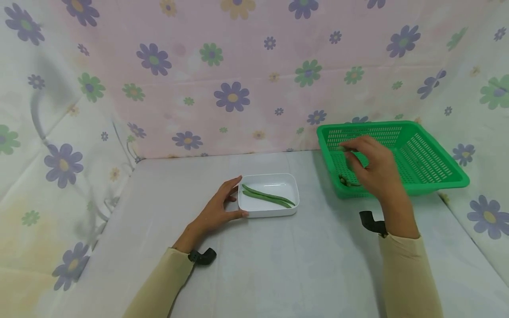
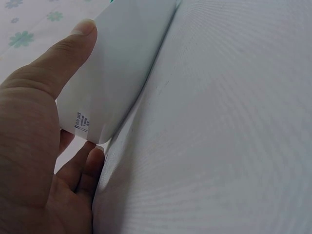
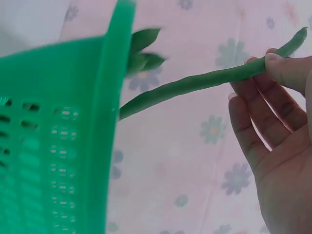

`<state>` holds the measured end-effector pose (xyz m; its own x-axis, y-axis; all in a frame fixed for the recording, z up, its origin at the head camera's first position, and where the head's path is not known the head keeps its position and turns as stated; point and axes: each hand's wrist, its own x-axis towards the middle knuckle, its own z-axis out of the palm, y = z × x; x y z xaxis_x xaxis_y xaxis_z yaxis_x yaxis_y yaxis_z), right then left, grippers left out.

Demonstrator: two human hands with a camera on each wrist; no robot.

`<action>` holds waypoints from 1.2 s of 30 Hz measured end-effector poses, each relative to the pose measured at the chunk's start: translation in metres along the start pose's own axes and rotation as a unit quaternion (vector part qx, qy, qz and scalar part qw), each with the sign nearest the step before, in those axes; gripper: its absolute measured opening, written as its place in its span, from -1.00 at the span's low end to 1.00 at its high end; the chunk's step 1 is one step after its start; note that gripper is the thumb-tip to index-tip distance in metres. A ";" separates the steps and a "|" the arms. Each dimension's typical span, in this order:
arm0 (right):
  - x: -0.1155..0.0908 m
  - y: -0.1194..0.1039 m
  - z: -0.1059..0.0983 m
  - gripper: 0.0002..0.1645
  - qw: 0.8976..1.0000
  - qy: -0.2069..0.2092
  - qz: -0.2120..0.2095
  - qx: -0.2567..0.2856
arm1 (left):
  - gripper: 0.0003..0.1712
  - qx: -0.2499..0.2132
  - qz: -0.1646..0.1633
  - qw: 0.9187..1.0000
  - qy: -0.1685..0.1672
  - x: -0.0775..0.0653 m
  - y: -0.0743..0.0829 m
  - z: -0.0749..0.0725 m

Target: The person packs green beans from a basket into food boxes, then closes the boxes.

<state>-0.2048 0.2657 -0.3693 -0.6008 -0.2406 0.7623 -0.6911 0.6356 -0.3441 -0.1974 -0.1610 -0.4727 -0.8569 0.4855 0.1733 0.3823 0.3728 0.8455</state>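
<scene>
My left hand (image 1: 214, 211) grips a white rectangular dish (image 1: 274, 212) at its left end, thumb at the near corner and fingers at the far one. Small printed text marks the dish's side in the left wrist view. Inside lie a few long green beans (image 1: 268, 197), side by side. Over the left part of a green plastic basket (image 1: 441, 184), my right hand (image 1: 375, 170) pinches one green bean (image 3: 195, 84) near its end between thumb and fingers. The bean's other end passes behind the basket rim in the right wrist view.
More bean tips (image 3: 144, 56) show past the basket's rim, and several dark stem ends (image 1: 347, 182) lie inside it. White cloth (image 1: 246, 269) covers the table. A flowered curtain (image 1: 254, 88) hangs behind the table and along both sides.
</scene>
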 end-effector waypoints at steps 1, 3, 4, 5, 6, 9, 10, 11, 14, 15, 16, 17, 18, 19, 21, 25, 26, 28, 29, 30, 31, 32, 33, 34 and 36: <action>0.001 -0.003 0.001 -0.67 1.000 0.001 -0.004 0.001 | 0.22 0.001 0.001 1.000 0.001 0.000 -0.004 0.001; 0.002 -0.008 0.004 -0.66 1.000 0.004 -0.014 0.005 | 0.23 0.004 0.001 1.000 0.003 0.001 -0.014 0.003; 0.002 -0.010 0.005 -0.65 1.000 0.005 -0.019 0.008 | 0.25 0.007 -0.001 1.000 0.003 0.002 -0.019 0.005; 0.002 -0.012 0.006 -0.63 1.000 0.009 -0.025 0.009 | 0.26 0.010 -0.002 1.000 0.003 0.002 -0.024 0.006; 0.003 -0.014 0.007 -0.63 0.999 0.010 -0.030 0.011 | 0.26 0.015 -0.003 1.000 0.003 0.003 -0.029 0.006; 0.005 -0.020 0.011 -0.61 0.999 0.019 -0.039 0.025 | 0.27 0.023 -0.006 1.000 0.000 0.004 -0.038 0.007; 0.006 -0.022 0.012 -0.60 0.998 0.021 -0.040 0.032 | 0.27 0.024 -0.005 1.000 -0.001 0.004 -0.039 0.006; 0.007 -0.024 0.013 -0.60 0.998 0.022 -0.040 0.038 | 0.26 0.024 -0.003 1.000 -0.003 0.005 -0.040 0.006; 0.010 -0.031 0.018 -0.58 0.997 0.023 -0.041 0.054 | 0.25 0.022 0.002 1.000 -0.007 0.007 -0.040 0.005; 0.011 -0.034 0.020 -0.58 0.997 0.022 -0.043 0.058 | 0.25 0.023 0.002 1.000 -0.009 0.007 -0.039 0.004; 0.012 -0.037 0.022 -0.57 0.997 0.020 -0.046 0.059 | 0.26 0.024 0.002 1.000 -0.012 0.007 -0.039 0.004; 0.013 -0.039 0.024 -0.57 0.997 0.019 -0.049 0.061 | 0.26 0.025 0.002 1.000 -0.013 0.008 -0.039 0.004; 0.015 -0.042 0.027 -0.56 0.996 0.017 -0.051 0.067 | 0.26 0.028 0.001 1.000 -0.014 0.008 -0.038 0.004; 0.016 -0.044 0.029 -0.56 0.996 0.016 -0.055 0.070 | 0.27 0.029 0.002 0.999 -0.015 0.008 -0.038 0.004; 0.020 -0.049 0.035 -0.58 0.995 0.015 -0.059 0.078 | 0.27 0.031 0.005 0.999 -0.015 0.008 -0.038 0.004; 0.025 -0.056 0.046 -0.63 0.994 0.005 -0.068 0.083 | 0.27 0.034 0.012 0.999 -0.010 0.008 -0.037 0.002; 0.026 -0.057 0.050 -0.64 0.994 0.001 -0.071 0.084 | 0.27 0.035 0.013 0.999 -0.009 0.008 -0.037 0.002; 0.027 -0.059 0.056 -0.66 0.993 -0.009 -0.075 0.087 | 0.27 0.034 0.010 0.999 -0.008 0.009 -0.038 0.002; 0.027 -0.060 0.059 -0.67 0.993 -0.012 -0.075 0.090 | 0.27 0.033 0.009 0.999 -0.009 0.009 -0.038 0.002; 0.027 -0.061 0.063 -0.67 0.993 -0.014 -0.074 0.093 | 0.26 0.031 0.007 0.999 -0.009 0.008 -0.039 0.002; 0.027 -0.061 0.067 -0.67 0.993 -0.014 -0.073 0.096 | 0.27 0.030 0.005 0.999 -0.010 0.008 -0.039 0.002; 0.027 -0.062 0.070 -0.67 0.993 -0.014 -0.071 0.097 | 0.26 0.031 0.002 0.999 -0.010 0.008 -0.039 0.002; 0.026 -0.063 0.074 -0.68 0.992 -0.013 -0.068 0.102 | 0.26 0.029 0.002 1.000 -0.009 0.008 -0.039 0.002; 0.027 -0.063 0.078 -0.68 0.992 -0.012 -0.067 0.106 | 0.26 0.030 0.001 0.999 -0.009 0.007 -0.038 0.001; 0.027 -0.065 0.087 -0.69 0.992 -0.010 -0.062 0.113 | 0.26 0.027 0.003 1.000 -0.007 0.007 -0.038 0.000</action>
<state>-0.2109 0.1545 -0.3744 -0.5118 -0.3218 0.7965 -0.8311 0.4205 -0.3641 -0.2176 -0.1713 -0.5034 -0.8497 0.4991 0.1703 0.4054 0.4116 0.8162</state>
